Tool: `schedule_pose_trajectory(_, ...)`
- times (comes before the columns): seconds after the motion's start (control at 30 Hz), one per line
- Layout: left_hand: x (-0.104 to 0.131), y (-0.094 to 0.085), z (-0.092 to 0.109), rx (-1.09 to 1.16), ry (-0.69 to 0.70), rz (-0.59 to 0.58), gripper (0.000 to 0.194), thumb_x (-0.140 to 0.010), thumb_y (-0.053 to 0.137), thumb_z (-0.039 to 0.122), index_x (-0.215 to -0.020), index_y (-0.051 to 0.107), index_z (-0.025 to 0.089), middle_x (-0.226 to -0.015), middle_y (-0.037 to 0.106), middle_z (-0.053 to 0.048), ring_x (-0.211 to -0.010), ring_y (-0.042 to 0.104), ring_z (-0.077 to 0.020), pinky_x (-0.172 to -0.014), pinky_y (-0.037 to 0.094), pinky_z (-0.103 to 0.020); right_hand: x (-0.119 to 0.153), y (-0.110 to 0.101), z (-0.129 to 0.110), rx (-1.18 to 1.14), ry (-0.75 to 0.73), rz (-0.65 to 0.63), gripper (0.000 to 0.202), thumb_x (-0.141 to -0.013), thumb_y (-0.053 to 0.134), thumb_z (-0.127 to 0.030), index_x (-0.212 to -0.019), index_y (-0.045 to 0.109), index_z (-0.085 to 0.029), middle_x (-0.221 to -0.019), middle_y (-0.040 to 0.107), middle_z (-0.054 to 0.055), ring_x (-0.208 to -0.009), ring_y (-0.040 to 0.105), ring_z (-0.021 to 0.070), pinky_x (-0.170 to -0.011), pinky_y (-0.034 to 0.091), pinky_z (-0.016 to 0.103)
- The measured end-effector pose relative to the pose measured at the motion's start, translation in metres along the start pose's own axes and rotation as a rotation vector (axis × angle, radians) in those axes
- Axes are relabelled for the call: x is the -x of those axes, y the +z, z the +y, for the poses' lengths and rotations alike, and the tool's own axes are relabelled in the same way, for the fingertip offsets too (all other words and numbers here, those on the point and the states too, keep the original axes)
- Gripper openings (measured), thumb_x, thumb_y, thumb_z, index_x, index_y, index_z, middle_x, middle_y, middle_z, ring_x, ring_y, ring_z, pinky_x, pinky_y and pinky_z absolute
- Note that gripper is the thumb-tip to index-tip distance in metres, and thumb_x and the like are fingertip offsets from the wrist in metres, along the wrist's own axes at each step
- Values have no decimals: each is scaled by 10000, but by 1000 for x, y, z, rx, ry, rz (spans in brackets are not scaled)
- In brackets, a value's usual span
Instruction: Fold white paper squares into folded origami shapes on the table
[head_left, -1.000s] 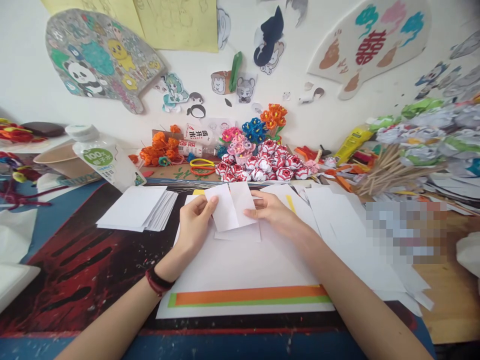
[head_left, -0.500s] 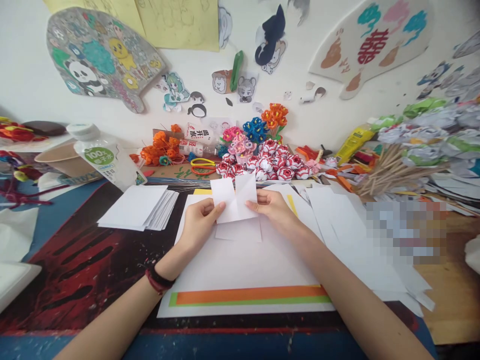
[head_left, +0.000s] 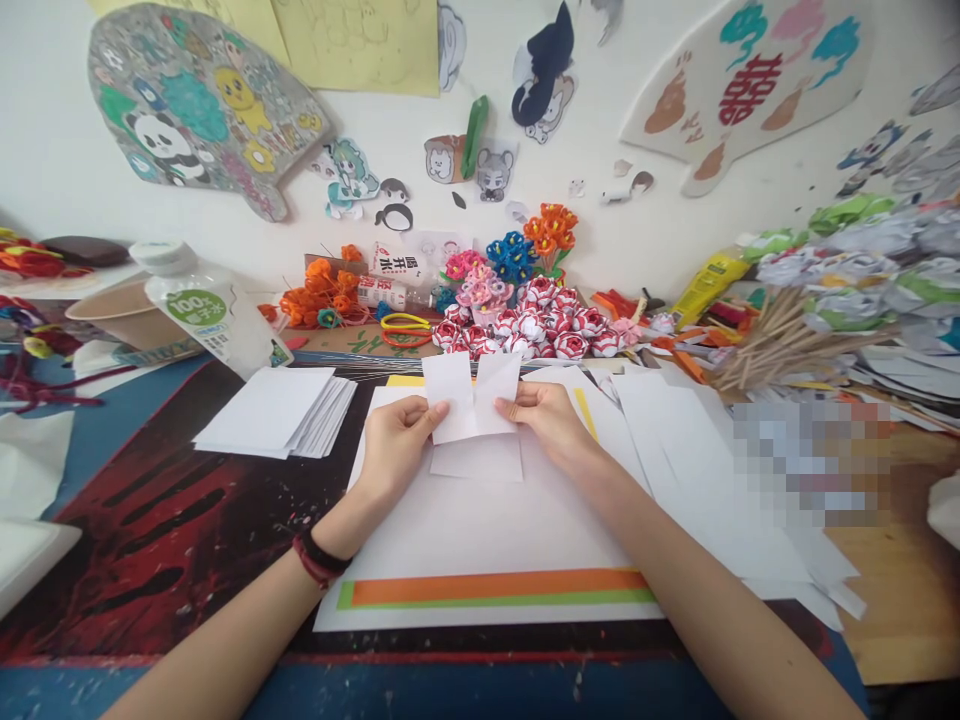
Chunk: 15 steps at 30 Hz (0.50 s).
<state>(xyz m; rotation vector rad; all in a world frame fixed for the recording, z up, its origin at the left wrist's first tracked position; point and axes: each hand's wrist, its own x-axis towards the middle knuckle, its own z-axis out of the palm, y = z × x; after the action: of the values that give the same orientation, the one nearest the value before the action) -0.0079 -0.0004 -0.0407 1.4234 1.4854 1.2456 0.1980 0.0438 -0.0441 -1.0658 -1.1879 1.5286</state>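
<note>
Between both hands I hold up a small white paper square with a slit running down from its top edge to about the middle. My left hand pinches its left side, thumb on the front face. My right hand pinches the right side the same way. Just below it, another white paper piece lies on a large white sheet. Orange and green paper strips show along that sheet's near edge. A stack of white paper squares sits left of my left hand.
A bottle with a green label leans at the back left beside a paper bowl. Red-and-white paper flowers stand at the back. Loose white sheets and a bundle of wooden sticks are on the right.
The paper's right flap has shifted slightly right, and the slit between the two flaps looks a little wider. Both hands keep their pinch.
</note>
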Motion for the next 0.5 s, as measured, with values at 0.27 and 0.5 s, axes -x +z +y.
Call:
schedule_pose_trajectory(0.27,0,-1,2,-57,16,17,447,-803,627,487,-536,495,153,-470,435,46,-490,357,-75,-497,264,-209,-1,0,3,-21,1,26,376,-574,840,-315,-899,758,-144,-877,750,100,-775,678,233,-712,506,333)
schedule_pose_trajectory(0.5,0,-2,2,-39,10,20,444,-812,618,477,-530,487,159,-474,477,33,-486,383,-82,-487,275,-208,-1,-3,0,-15,-5,33,397,-562,854,-326,-896,750,-139,-894,747,103,-812,679,241,-743,508,342)
